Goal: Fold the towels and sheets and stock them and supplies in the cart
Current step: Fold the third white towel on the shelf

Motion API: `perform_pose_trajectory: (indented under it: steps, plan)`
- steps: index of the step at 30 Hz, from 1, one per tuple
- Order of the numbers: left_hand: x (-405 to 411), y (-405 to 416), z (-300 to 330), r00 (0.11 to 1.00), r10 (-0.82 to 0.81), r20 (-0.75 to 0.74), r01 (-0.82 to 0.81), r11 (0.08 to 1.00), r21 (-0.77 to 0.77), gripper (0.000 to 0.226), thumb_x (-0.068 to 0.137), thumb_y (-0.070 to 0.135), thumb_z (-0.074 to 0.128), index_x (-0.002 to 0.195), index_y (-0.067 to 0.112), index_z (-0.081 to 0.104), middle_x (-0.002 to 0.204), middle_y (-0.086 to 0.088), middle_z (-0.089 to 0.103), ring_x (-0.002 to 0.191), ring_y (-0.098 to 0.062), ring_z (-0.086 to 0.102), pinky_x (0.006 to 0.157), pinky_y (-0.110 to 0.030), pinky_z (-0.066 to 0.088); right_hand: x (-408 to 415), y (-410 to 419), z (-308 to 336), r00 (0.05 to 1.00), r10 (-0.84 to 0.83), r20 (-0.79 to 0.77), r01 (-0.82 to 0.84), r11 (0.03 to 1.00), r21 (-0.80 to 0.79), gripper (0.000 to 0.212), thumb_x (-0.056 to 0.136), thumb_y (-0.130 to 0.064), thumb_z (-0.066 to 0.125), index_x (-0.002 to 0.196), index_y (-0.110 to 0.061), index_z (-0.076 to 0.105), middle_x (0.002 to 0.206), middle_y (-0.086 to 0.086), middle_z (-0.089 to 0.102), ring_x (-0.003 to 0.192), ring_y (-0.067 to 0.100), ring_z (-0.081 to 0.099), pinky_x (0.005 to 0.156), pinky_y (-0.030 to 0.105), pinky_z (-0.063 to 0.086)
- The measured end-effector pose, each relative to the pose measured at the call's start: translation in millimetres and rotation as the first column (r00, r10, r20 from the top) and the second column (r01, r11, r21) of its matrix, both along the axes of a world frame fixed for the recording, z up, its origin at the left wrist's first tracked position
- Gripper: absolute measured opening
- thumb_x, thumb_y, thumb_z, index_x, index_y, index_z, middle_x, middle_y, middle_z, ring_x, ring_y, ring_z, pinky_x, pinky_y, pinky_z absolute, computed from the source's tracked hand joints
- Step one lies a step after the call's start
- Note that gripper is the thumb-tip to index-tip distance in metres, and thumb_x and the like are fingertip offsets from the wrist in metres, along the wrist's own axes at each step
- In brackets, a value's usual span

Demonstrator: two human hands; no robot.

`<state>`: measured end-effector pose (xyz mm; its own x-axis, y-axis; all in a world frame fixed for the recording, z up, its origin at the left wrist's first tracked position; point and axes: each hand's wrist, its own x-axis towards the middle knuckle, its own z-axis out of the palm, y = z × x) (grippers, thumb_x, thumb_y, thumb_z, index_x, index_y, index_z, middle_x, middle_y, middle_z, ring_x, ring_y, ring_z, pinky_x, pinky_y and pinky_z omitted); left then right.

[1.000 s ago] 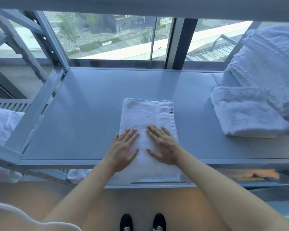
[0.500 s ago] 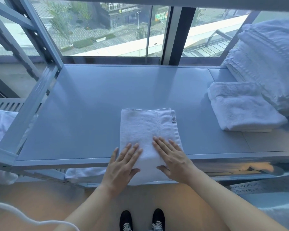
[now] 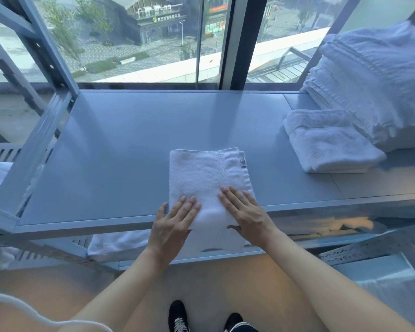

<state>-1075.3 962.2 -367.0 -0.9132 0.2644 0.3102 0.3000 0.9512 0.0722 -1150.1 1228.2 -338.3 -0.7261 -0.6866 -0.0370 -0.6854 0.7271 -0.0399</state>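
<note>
— Left hand (image 3: 175, 222)?
— Flat, fingers straight, pressing on the white towel (image 3: 206, 178) at its near end.
— Right hand (image 3: 246, 212)?
— Flat too, palm down on the same towel, just beside the left.
— Towel itself?
— Folded long, lying on the grey tabletop (image 3: 120, 149), near end hanging over the edge under both hands.
— Further out?
— Folded towel (image 3: 328, 142) well right of the right hand; stacked linen (image 3: 374, 80) beyond it.
</note>
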Motion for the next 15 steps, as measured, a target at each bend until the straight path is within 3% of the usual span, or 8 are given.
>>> perform_pose_trajectory:
  steps: [7, 11, 15]
  plan:
    - [27.2, 24.8, 24.5, 0.998, 0.042, -0.046, -0.035, 0.987, 0.155, 0.065, 0.064, -0.007, 0.086, 0.123, 0.019, 0.075, 0.132, 0.0, 0.071, 0.122, -0.024, 0.067, 0.103, -0.049, 0.053, 22.1, 12.9, 15.5, 0.999, 0.023, -0.037, -0.029, 0.988, -0.151, 0.089, 0.065, 0.014, 0.075, 0.149, -0.004, 0.051, 0.155, 0.012, 0.049, 0.143, 0.031, 0.048, 0.114, 0.044, 0.043]
    - [52.6, 53.2, 36.0, 0.996, 0.056, -0.069, -0.039, 0.974, 0.223, 0.053, 0.076, -0.006, 0.079, 0.124, 0.018, 0.073, 0.126, 0.001, 0.073, 0.117, -0.024, 0.068, 0.102, -0.037, 0.051, 41.7, 40.5, 21.9, 0.998, 0.035, -0.044, -0.044, 0.971, -0.234, 0.074, 0.067, 0.02, 0.065, 0.138, -0.003, 0.062, 0.142, 0.013, 0.063, 0.13, 0.031, 0.061, 0.102, 0.043, 0.055]
    - [83.7, 98.4, 49.3, 0.993, 0.107, -0.042, -0.092, 0.959, 0.269, 0.062, 0.07, -0.01, 0.078, 0.124, 0.021, 0.072, 0.123, 0.006, 0.073, 0.113, -0.019, 0.067, 0.093, -0.033, 0.055, 69.9, 83.6, 26.9, 0.999, 0.026, -0.026, -0.032, 0.962, -0.27, 0.07, 0.065, 0.017, 0.059, 0.13, -0.007, 0.064, 0.132, 0.007, 0.067, 0.11, 0.031, 0.068, 0.078, 0.039, 0.061]
